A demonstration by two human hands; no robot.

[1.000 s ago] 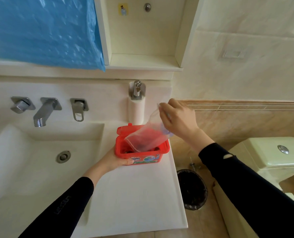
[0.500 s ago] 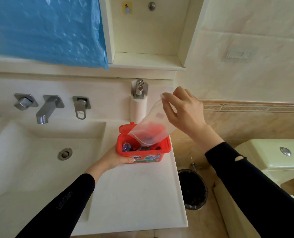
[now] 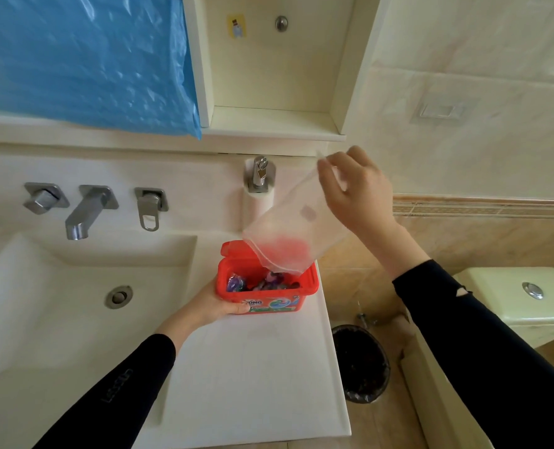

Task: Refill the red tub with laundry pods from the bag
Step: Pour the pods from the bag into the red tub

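Two hands worked over a white counter (image 3: 253, 377) that ran right of a sunken sink (image 3: 75, 303), with a wall tap (image 3: 86, 210) above the basin. The red tub (image 3: 267, 286) stood at the counter's back right corner, its lid (image 3: 233, 247) hinged open behind, and purple pods (image 3: 259, 282) lay inside. The left hand (image 3: 215, 304) wrapped the tub's near left corner, thumb pressed on the front label. The right hand (image 3: 356, 192) pinched the upper end of a clear bag (image 3: 293, 228) with fingers curled shut, tipping it mouth-down so its lower edge hung just over the tub's right half. A blue plastic sheet (image 3: 81, 59) hung on the wall above the sink beside a recessed niche (image 3: 275, 76). Beige tiles lined the room; a black bin (image 3: 361, 364) and a pale toilet (image 3: 512, 303) stood on the floor to the right.
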